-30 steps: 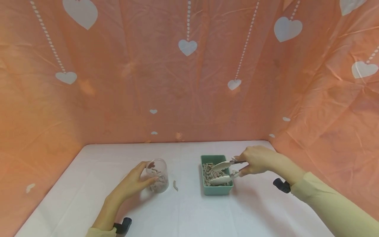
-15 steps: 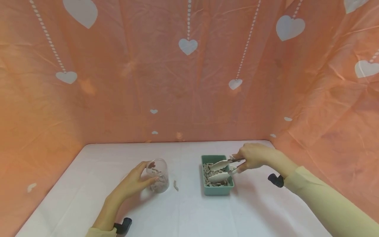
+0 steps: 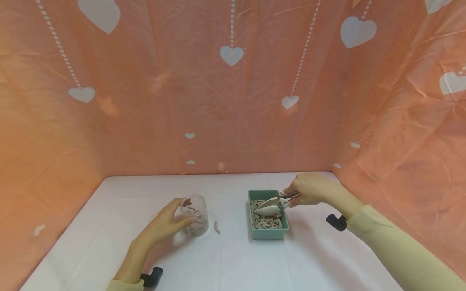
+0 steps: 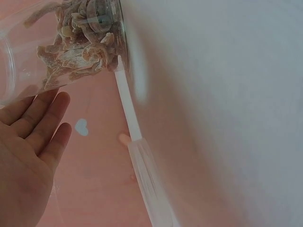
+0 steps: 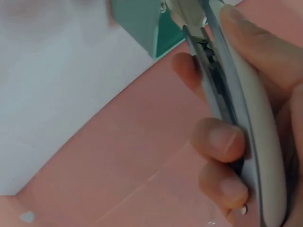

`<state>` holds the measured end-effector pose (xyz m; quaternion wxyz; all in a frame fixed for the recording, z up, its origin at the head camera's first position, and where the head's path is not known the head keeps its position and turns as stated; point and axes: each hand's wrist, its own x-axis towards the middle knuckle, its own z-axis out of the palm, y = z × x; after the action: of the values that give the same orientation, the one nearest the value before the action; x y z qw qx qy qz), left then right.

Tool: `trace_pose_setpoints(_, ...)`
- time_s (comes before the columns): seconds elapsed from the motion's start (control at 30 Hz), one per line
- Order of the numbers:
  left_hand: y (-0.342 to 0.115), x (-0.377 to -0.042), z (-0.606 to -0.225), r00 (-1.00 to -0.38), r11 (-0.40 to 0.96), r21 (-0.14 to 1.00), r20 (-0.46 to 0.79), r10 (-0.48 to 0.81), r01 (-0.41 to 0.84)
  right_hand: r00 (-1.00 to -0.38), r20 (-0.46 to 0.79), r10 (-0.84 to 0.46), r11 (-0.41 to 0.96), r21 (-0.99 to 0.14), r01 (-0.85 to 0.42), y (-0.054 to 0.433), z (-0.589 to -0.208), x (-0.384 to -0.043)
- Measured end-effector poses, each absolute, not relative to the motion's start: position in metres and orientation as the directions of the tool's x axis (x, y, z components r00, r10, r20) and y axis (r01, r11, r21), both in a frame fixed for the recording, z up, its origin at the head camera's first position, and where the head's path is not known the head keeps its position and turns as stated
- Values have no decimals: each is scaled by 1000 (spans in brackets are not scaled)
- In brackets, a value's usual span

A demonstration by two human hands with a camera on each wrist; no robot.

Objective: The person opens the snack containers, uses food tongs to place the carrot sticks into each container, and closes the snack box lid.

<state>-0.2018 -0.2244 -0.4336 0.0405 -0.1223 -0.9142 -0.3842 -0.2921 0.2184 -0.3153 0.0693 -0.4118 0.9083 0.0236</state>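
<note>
On the left of the table my left hand (image 3: 164,226) holds a clear plastic jar (image 3: 201,226), thumb on the near side and fingers at the far side. Greyish-brown dried strips (image 4: 83,52) fill its lower part, as the left wrist view shows. A pair of tongs (image 3: 270,207) with pale tips is squeezed in my right hand (image 3: 309,189). The tips lie nearly together among the strips in a green rectangular box (image 3: 269,234). Fingers and thumb wrap the tongs' handles (image 5: 255,142) in the right wrist view. Whatever is between the tips is hidden.
One loose strip (image 3: 217,227) lies on the white table (image 3: 233,262) between jar and box. Orange cloth (image 3: 233,113) with white hearts hangs behind the table and at both sides. A white strip-like piece (image 4: 128,104) shows beyond the jar in the left wrist view.
My right hand has moved slightly left and closed the tongs, bringing their spread tips together in the box. The left hand and jar have stayed in place.
</note>
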Motion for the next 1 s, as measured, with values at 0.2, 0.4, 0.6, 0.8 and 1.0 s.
trace_pose_setpoints(0.2,-225,-202,-434,-964,674,689,180,195,265,-649,-78,-757,652,-26,-757,231,-323,-289)
trace_pose_setpoints(0.4,-225,-202,-434,-967,676,692,167,192,253,-645,-14,-764,645,-59,-762,241,-323,-285)
trace_pose_setpoints(0.6,-224,-201,-433,-970,679,692,155,189,243,-656,5,-755,654,-65,-754,246,-315,-278)
trace_pose_setpoints(0.8,-223,-202,-433,-968,678,691,166,190,252,-645,-49,-763,646,-84,-758,247,-307,-276)
trace_pose_setpoints(1.0,-223,-203,-436,-968,676,693,170,184,251,-647,-136,-750,661,-123,-741,242,-302,-280)
